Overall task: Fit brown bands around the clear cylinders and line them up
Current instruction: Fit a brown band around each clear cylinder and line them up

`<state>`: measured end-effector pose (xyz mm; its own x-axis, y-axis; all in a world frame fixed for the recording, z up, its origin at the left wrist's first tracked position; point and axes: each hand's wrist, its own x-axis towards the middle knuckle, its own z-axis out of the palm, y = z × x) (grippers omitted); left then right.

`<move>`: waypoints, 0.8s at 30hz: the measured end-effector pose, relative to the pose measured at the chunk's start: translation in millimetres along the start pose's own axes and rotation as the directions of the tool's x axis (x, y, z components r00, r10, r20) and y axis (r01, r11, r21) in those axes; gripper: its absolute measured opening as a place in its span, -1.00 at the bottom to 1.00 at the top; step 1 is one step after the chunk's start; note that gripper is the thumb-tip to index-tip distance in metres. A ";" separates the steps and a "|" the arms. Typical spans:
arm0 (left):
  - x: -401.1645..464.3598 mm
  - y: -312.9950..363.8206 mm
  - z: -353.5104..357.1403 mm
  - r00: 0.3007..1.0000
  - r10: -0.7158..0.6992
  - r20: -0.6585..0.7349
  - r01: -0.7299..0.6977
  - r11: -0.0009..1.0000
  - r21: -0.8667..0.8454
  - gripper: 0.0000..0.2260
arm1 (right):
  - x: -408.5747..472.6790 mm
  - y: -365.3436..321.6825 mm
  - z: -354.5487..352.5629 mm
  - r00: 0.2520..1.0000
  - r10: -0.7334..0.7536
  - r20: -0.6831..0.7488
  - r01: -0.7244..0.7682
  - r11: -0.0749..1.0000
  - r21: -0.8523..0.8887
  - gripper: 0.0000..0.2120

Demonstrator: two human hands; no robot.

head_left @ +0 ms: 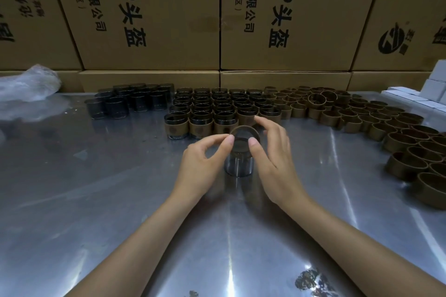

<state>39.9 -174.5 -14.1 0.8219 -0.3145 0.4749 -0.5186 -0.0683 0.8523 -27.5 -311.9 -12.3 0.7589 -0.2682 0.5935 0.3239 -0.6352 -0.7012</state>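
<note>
A clear cylinder (pixel 238 166) stands upright on the steel table in the middle. A brown band (pixel 243 130) sits tilted over its top rim. My left hand (pixel 205 161) pinches the band's left edge with thumb and fingertips. My right hand (pixel 272 152) holds the right edge, thumb on the near rim and fingers curved round the far side. Behind them, rows of banded cylinders (pixel 200 125) stand lined up. Bare clear cylinders (pixel 130 103) cluster at the back left. Loose brown bands (pixel 362 118) spread across the back right.
Large printed cardboard boxes (pixel 149 19) wall off the back of the steel table (pixel 96 200). A crumpled plastic bag (pixel 26 89) lies at the far left. Small white boxes (pixel 429 94) are stacked at the far right. More bands (pixel 424 176) crowd the right edge.
</note>
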 end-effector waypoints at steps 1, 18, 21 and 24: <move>0.2 -1.8 -0.1 1.000 -0.010 0.003 0.010 1.000 0.008 -0.77 | 0.6 3.4 1.5 0.998 0.051 0.045 -0.052 0.998 0.036 -0.52; 0.6 -5.4 0.3 0.939 -0.122 0.323 0.129 0.992 0.000 -0.49 | 7.5 17.7 8.6 0.926 0.266 0.269 -0.310 0.941 0.136 -0.55; 0.9 -3.2 -1.8 0.933 -0.138 0.334 0.146 0.989 0.003 -0.42 | 8.3 16.3 6.1 0.879 0.354 0.319 -0.326 0.935 -0.141 -0.17; -0.3 -0.2 -0.7 0.931 -0.143 0.335 0.157 0.988 -0.014 -0.51 | 6.7 13.9 4.6 0.875 0.341 0.344 -0.310 0.940 -0.144 -0.07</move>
<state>39.9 -173.8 -14.2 0.7607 -0.6004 0.2468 -0.3800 -0.1036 0.9192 -15.3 -319.2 -19.8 0.9687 -0.2021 0.1440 -0.0120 -0.6178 -0.7862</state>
